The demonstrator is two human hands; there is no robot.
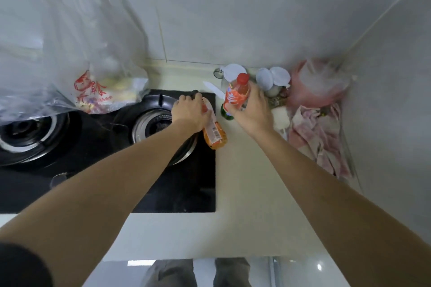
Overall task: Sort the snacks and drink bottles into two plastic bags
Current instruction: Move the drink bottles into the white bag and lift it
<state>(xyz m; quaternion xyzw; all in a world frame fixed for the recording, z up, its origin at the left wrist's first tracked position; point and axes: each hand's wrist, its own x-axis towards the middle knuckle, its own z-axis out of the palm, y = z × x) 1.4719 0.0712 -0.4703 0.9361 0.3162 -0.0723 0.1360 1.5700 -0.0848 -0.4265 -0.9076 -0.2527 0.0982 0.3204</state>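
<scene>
The right hand (pixel 250 105) is gripping the red-capped bottle (pixel 236 94) upright above the bench (pixel 245 182). The left hand (pixel 190 112) is clasping the orange bottle (pixel 213 134), lying lengthwise at the stove edge. The clear bag (pixel 70 53) is hanging far left, nearer the left hand.

Head camera, looking steeply down, close over counter (pixel 245 182) (wide-angle), facing wall (pixel 210 18)

The person has two bare arms, with no watch, ring or band on them. The left hand (pixel 190 112) and the right hand (pixel 253 109) wear no gloves. A dark sleeve (pixel 22 265) covers the top of the left arm, down in the corner. Grey trousers (pixel 198 272) cover both legs at the bottom edge.
</scene>
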